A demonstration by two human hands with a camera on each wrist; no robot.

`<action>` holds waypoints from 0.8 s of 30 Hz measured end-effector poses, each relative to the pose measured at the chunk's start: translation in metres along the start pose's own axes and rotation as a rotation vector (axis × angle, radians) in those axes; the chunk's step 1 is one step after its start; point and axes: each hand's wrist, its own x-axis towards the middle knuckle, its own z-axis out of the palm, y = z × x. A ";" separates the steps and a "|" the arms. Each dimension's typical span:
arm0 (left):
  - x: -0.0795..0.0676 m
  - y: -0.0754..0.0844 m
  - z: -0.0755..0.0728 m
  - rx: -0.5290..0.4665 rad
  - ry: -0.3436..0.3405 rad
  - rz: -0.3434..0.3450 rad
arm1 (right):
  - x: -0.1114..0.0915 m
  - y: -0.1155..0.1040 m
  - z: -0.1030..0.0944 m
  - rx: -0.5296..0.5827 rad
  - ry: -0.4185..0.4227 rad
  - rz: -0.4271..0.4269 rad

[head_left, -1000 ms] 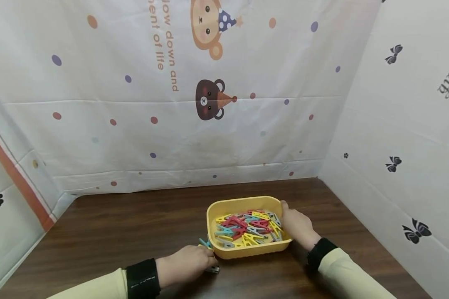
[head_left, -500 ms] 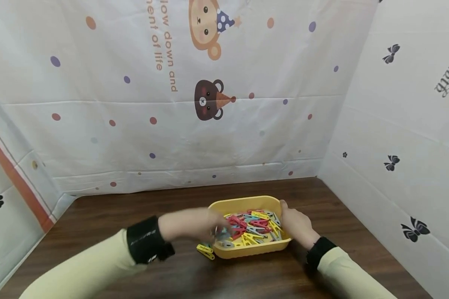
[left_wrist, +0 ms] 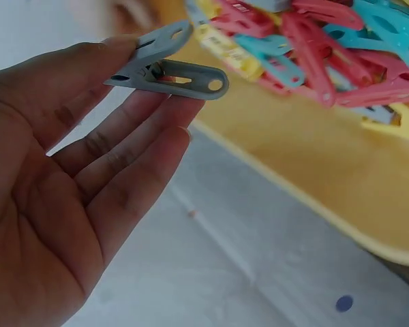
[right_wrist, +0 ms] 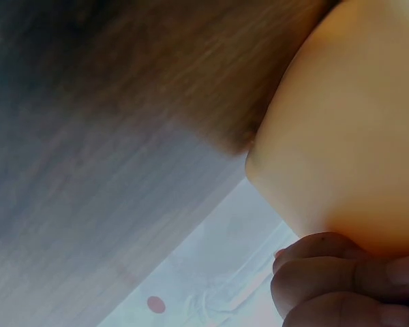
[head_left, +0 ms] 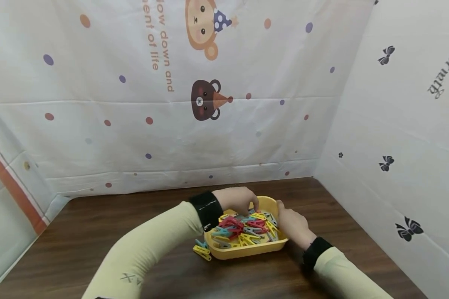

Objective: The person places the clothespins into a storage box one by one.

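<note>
In the left wrist view my left hand [left_wrist: 75,163] pinches a grey clothespin [left_wrist: 180,80] between thumb and fingers. The head view has that left hand [head_left: 237,198] over the far side of a yellow plastic basket [head_left: 247,251]. Red, yellow, blue and grey clothespins [head_left: 251,226] lie heaped inside the basket. My right hand [head_left: 294,224] grips the basket's right rim, thumb on the upper edge. Its curled fingers [right_wrist: 327,272] show against the outer wall [right_wrist: 354,129] in the right wrist view.
Beside the basket's left end, a yellow clothespin [head_left: 202,252] and a blue clothespin [head_left: 201,243] lie on the dark wooden table [head_left: 116,224]. Printed white sheeting [head_left: 164,137] hangs behind the table and along both sides.
My left hand has risen from the table left of the basket and moved right and away, over its far side, with the grey clothespin. The right hand stays at the rim.
</note>
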 end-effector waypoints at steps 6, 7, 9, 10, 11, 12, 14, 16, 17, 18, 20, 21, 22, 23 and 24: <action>0.017 0.001 0.023 0.007 -0.074 -0.046 | 0.000 0.000 -0.001 0.004 -0.005 0.004; 0.019 0.001 0.026 0.011 -0.087 -0.050 | 0.000 0.000 -0.001 0.001 -0.006 0.004; 0.020 0.002 0.031 0.014 -0.112 -0.050 | 0.001 0.000 -0.001 -0.005 -0.011 0.004; 0.020 0.002 0.033 0.013 -0.121 -0.047 | 0.001 0.000 -0.001 -0.006 -0.012 0.005; 0.020 0.002 0.034 0.010 -0.130 -0.044 | 0.001 0.000 -0.001 -0.008 -0.014 0.005; 0.020 0.003 0.035 0.006 -0.138 -0.039 | 0.001 0.000 -0.001 -0.008 -0.015 0.005; 0.019 0.004 0.036 -0.014 -0.154 -0.032 | 0.001 0.000 -0.001 -0.010 -0.014 0.003; 0.017 0.005 0.037 -0.039 -0.170 -0.035 | 0.001 -0.001 -0.001 -0.010 -0.013 0.000; 0.016 0.005 0.038 -0.045 -0.174 -0.035 | 0.001 0.000 -0.001 -0.011 -0.012 -0.002; 0.015 0.005 0.038 -0.049 -0.177 -0.035 | 0.001 0.000 -0.001 -0.011 -0.010 -0.003; 0.013 0.006 0.039 -0.064 -0.184 -0.048 | 0.000 0.000 0.000 -0.011 -0.003 -0.010; 0.011 0.006 0.039 -0.076 -0.193 -0.059 | 0.000 0.000 0.000 -0.011 0.003 -0.016; 0.009 0.006 0.039 -0.085 -0.201 -0.068 | -0.001 0.000 0.000 -0.010 0.010 -0.023; 0.007 0.005 0.040 -0.097 -0.208 -0.073 | -0.002 0.000 0.000 -0.012 0.017 -0.030; 0.005 0.004 0.040 -0.115 -0.210 -0.081 | -0.003 0.001 0.000 -0.013 0.023 -0.036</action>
